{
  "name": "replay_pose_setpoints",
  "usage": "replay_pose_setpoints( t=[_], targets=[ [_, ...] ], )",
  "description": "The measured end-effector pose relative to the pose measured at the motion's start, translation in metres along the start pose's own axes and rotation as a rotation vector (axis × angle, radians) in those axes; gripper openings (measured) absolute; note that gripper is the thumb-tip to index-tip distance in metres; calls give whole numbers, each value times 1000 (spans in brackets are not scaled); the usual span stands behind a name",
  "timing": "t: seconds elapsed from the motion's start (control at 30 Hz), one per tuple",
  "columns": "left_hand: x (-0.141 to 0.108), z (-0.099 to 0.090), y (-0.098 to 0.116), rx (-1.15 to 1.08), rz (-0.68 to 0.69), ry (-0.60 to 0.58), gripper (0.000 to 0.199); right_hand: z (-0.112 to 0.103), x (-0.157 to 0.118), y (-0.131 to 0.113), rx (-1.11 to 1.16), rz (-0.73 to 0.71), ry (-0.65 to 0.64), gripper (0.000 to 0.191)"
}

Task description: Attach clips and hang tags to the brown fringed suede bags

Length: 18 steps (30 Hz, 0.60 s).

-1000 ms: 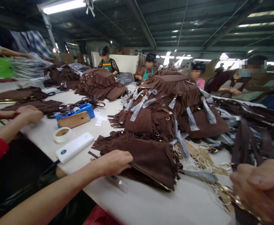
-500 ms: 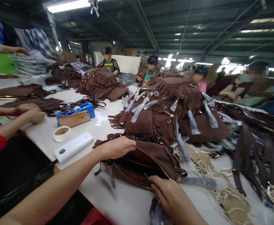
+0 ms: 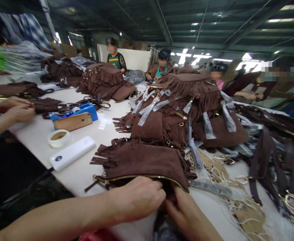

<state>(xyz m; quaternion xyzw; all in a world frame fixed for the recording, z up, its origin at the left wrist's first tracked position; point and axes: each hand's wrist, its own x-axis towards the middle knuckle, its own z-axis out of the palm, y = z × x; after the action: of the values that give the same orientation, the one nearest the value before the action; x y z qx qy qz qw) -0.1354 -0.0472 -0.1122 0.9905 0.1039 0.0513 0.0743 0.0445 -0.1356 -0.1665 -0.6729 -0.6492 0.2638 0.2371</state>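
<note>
At the bottom centre, the left hand [image 3: 143, 195] curls narrow over the gold zip [image 3: 147, 176] of a brown fringed bag [image 3: 144, 159], which lies at lower centre. The right hand [image 3: 184, 209] is just beside it, fingertips hidden at the bag's opening — I cannot tell what either hand grips. Centre left sit a white device [image 3: 72, 153], a tape roll [image 3: 59, 144] and a gold phone [image 3: 73, 123]. A bag pile [image 3: 187, 88] rises mid-frame — beyond, at upper centre, a person in a green apron [image 3: 114, 61].
</note>
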Motion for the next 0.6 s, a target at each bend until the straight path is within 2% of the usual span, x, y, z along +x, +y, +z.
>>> replay_pose_setpoints(
  t=[0.07,0.13,0.23,0.33,0.47,0.6],
  targets=[
    [10,13,-7,-70,-137,36,27,-6,1,-7,27,36,1,49],
    [20,20,-22,-162,-213,69,32,-13,3,-11,58,75,-38,52],
    [32,21,-44,-288,-262,65,37,-24,9,-16,91,151,-108,58],
    [40,26,-56,-390,-318,37,41,-31,14,-19,62,183,-108,61],
    [48,39,-58,-491,-375,17,37,-33,16,-19,92,199,-84,47],
    [58,50,-54,-592,-424,62,36,-35,16,-23,194,186,-36,28]
  ],
)
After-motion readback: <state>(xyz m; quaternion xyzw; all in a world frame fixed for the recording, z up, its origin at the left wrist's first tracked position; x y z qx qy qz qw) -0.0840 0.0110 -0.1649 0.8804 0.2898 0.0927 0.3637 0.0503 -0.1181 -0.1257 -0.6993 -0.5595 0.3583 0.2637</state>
